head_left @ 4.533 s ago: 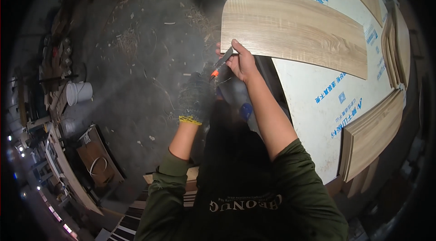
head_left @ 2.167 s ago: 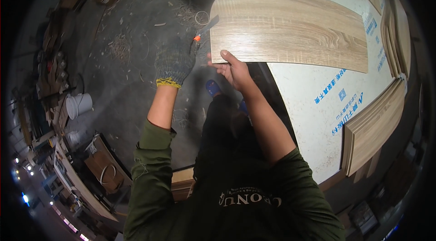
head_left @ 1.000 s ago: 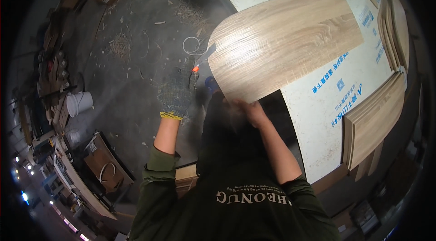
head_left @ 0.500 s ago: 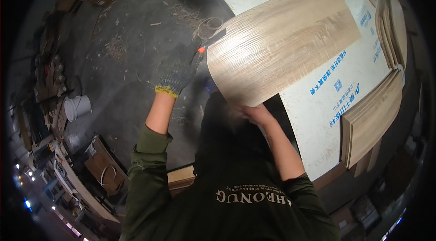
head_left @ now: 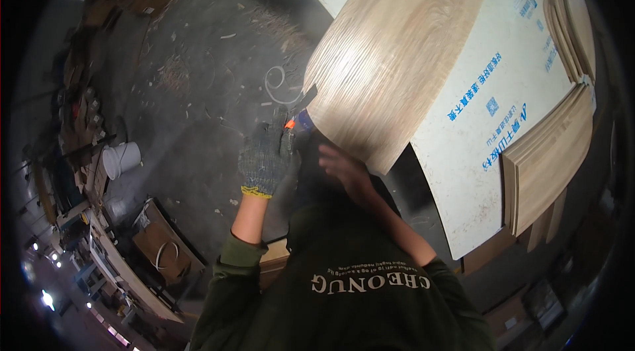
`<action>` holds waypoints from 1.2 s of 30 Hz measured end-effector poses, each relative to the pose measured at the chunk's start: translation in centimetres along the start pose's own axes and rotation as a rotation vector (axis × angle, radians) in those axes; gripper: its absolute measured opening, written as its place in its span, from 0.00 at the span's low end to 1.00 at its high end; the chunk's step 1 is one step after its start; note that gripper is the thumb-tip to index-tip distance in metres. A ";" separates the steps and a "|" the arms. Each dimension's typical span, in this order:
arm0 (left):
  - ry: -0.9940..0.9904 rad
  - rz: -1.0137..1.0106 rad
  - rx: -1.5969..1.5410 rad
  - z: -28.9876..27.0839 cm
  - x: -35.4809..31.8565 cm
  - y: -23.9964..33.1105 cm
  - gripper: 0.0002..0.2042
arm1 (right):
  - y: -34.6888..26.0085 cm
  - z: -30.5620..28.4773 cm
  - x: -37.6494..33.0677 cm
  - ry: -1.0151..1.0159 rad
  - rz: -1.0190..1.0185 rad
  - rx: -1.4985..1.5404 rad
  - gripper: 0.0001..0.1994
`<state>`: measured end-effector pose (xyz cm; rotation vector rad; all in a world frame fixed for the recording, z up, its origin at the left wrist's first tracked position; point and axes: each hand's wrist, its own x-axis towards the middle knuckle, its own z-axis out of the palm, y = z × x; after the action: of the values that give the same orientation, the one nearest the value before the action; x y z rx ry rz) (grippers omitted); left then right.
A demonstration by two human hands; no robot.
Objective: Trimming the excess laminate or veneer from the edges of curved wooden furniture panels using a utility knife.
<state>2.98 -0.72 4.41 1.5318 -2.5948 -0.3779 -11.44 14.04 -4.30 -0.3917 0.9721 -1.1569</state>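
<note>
A wood-grain board [head_left: 403,47] lies on a white sheet, its near end jutting over the sheet's edge toward me. My left hand [head_left: 266,156], in a grey knit glove with a yellow cuff, is closed on a hand tool with an orange part and a flat dark blade [head_left: 309,96]. That blade is by the board's left edge; most of the handle is hidden in the glove. A thin curled strip [head_left: 278,83] shows beside the blade. Just off the board's near end is my bare right hand [head_left: 345,171], slightly blurred, fingers apart and holding nothing.
The white sheet [head_left: 456,199] with blue print bears the board. Stacked wood-grain panels [head_left: 546,172] stand at its right edge, with more panels [head_left: 570,27] beyond. Wood scraps and shavings litter the grey floor at left. A white bucket [head_left: 122,160] stands farther left.
The board has turned, its far end swinging away and its near end coming closer. My left hand has moved toward me with the tool. My right hand has let go of the board's edge.
</note>
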 end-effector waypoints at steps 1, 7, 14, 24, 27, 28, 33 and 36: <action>0.032 0.027 0.034 0.0 0.2 0.0 0.18 | 1.6 0.2 1.3 0.155 0.007 0.091 0.25; -0.027 0.036 0.101 -0.5 1.9 -0.8 0.19 | 0.3 2.0 2.8 0.424 -0.009 0.456 0.19; -0.071 0.076 0.165 -0.6 2.9 -1.0 0.21 | 0.2 1.7 2.8 0.403 -0.013 0.509 0.17; 0.058 0.177 0.169 0.2 6.3 -1.7 0.21 | 0.1 1.4 2.4 0.357 0.015 0.445 0.19; -0.055 0.170 0.193 -0.3 8.1 -1.4 0.21 | -0.2 1.6 2.3 0.360 -0.011 0.465 0.20; -0.055 0.179 0.180 -0.3 8.6 -1.6 0.21 | -0.4 2.0 2.2 0.375 -0.015 0.444 0.18; -0.061 0.257 0.159 -0.7 10.3 -2.3 0.20 | 0.5 1.7 2.3 0.377 -0.012 0.395 0.16; -0.053 0.299 0.186 -1.0 10.7 -2.6 0.20 | 0.2 1.7 1.9 0.344 0.016 0.527 0.17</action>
<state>0.16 -11.41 4.28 1.1628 -2.9124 -0.1533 -9.83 12.08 -4.37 0.2453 0.9155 -1.4394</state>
